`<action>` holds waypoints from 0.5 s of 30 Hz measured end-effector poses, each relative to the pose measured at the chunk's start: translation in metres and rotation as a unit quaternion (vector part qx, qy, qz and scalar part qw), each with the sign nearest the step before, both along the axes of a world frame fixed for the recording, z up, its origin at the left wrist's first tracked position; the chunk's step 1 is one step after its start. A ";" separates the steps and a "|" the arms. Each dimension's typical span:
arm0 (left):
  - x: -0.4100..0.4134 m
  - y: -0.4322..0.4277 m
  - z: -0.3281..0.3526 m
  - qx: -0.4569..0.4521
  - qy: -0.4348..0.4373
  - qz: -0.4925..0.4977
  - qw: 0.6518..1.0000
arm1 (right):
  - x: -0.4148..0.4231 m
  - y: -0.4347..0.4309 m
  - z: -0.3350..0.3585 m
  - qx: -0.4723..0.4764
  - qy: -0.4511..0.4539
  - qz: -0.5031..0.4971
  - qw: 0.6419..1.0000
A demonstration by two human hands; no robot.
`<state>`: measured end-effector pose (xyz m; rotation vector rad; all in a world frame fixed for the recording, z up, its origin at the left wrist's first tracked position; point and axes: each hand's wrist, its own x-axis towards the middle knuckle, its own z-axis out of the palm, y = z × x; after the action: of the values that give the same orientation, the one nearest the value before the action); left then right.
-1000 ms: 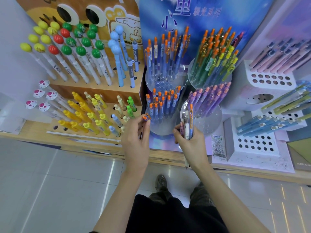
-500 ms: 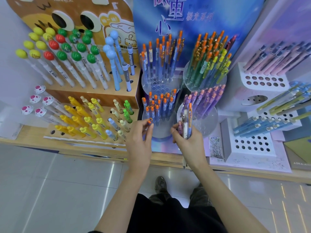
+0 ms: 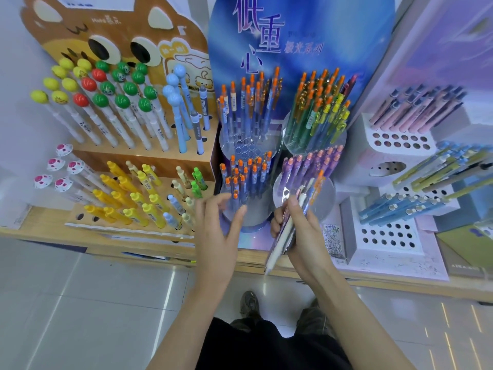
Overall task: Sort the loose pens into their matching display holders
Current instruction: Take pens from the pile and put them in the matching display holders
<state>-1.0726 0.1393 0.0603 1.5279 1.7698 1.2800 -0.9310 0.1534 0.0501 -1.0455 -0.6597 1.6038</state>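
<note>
Fingers first: my left hand (image 3: 216, 236) is spread loose and fairly wide, its index finger (image 3: 210, 202) and thumb (image 3: 238, 213) arched apart against the near side of the clear round holder (image 3: 252, 213). One orange-capped blue pen (image 3: 235, 197) stands upright in the holder's front row, in the gap between that finger and thumb. I cannot tell whether either one touches it, and nothing is curled round it.

My right hand (image 3: 301, 236) is closed round a bundle of loose pens (image 3: 289, 225), thumb over the front and fingers wrapped behind. In that bundle I make out a long white pen (image 3: 278, 247) whose tip sticks out below the hand, a purple barrel, and an orange-capped one rising above the knuckles. The bundle tilts up and to the right, across the front of the second clear holder (image 3: 329, 198), which carries the purple pens (image 3: 314, 161).

Just left of my left hand, the yellow pens (image 3: 128, 193) lean out of a wooden-look stepped stand (image 3: 149, 161). Behind the two front holders stand two taller ones, blue pens on the left, green and yellow ones on the right. To the right sit white perforated blocks (image 3: 386, 236) with pink and blue pens. Below the shelf edge I see grey floor tiles (image 3: 80, 303) and one shoe (image 3: 249, 303).
</note>
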 end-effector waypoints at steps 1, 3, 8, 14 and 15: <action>0.003 -0.005 0.004 0.000 -0.010 -0.025 1.000 | 0.001 -0.002 0.003 -0.012 0.035 -0.001 0.999; 0.010 -0.009 0.009 -0.025 -0.037 -0.096 0.994 | 0.002 -0.006 0.006 -0.021 0.064 -0.013 0.998; 0.022 -0.005 0.013 -0.122 -0.095 -0.212 0.965 | 0.008 -0.010 0.016 0.009 0.046 -0.069 0.997; 0.027 0.003 0.008 -0.154 -0.096 -0.284 0.942 | 0.021 -0.012 0.022 0.011 -0.050 -0.104 0.993; 0.027 0.004 0.007 -0.159 -0.095 -0.292 0.938 | 0.024 -0.014 0.023 0.015 -0.071 -0.095 0.993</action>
<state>-1.0458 0.1429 0.0669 1.5183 1.1917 0.7698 -0.9065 0.1392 0.0731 -1.1732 -0.6564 1.3602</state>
